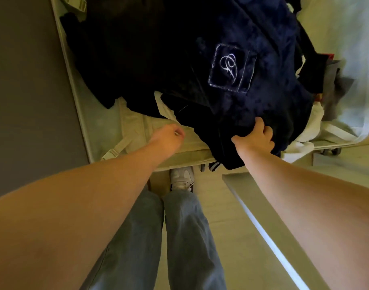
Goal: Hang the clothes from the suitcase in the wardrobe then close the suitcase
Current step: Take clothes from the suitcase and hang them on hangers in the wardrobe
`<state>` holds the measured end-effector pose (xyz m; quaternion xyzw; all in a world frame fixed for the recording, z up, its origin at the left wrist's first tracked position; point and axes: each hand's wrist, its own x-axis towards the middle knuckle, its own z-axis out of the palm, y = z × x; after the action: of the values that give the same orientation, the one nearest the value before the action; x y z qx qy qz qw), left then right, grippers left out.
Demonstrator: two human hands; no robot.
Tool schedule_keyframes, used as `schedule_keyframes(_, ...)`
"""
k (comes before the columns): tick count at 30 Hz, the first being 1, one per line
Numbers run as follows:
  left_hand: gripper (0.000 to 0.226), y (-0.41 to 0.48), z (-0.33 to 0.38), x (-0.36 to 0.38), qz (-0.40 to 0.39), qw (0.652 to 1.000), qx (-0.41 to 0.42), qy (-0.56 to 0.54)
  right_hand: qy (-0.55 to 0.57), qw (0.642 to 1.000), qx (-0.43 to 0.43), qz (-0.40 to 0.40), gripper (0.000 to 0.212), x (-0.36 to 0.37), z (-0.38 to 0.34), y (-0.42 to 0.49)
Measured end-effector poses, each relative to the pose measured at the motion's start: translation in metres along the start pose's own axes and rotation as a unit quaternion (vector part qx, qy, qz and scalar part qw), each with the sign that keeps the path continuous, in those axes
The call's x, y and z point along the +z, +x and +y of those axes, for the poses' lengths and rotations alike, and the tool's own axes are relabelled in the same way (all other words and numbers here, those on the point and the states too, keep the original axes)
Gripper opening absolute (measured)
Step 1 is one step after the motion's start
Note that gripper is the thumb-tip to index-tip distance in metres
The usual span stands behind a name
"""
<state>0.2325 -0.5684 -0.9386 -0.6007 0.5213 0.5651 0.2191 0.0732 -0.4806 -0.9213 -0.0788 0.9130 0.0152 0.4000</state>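
Observation:
An open suitcase with pale lining lies on the floor in front of me, heaped with dark clothes. On top lies a navy fleece garment with a stitched patch bearing a white emblem. My right hand grips the near edge of this navy garment, fingers curled into the fabric. My left hand hovers over the suitcase lining beside the clothes, its fingers curled in, with something small and pale at the fingertips that I cannot make out. A black garment fills the left of the case.
White and grey clothes with a bit of red lie at the right of the case. My legs in blue jeans and a white shoe stand at the near rim. A grey wall or panel lies left; a pale strip runs along the floor at right.

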Motion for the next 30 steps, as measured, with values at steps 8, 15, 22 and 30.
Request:
schedule_keyframes(8,0.030,0.014,0.050,0.024,-0.006,0.989,-0.054,-0.138,0.055,0.997,-0.024,0.040,0.008,-0.006,-0.003,0.031)
schedule_keyframes(15,0.058,0.024,0.093,0.036,-0.034,0.973,-0.059,-0.219,0.236,0.972,0.009,-0.005,0.006,-0.005,0.010,0.025)
schedule_keyframes(22,0.017,-0.003,0.103,0.030,-0.037,0.901,-0.059,-0.429,0.518,0.846,0.127,-0.022,0.017,-0.011,0.005,0.003)
schedule_keyframes(30,0.032,-0.063,0.072,-0.058,-0.166,0.866,-0.109,-0.460,0.623,0.739,0.205,-0.151,0.114,-0.041,-0.025,-0.002)
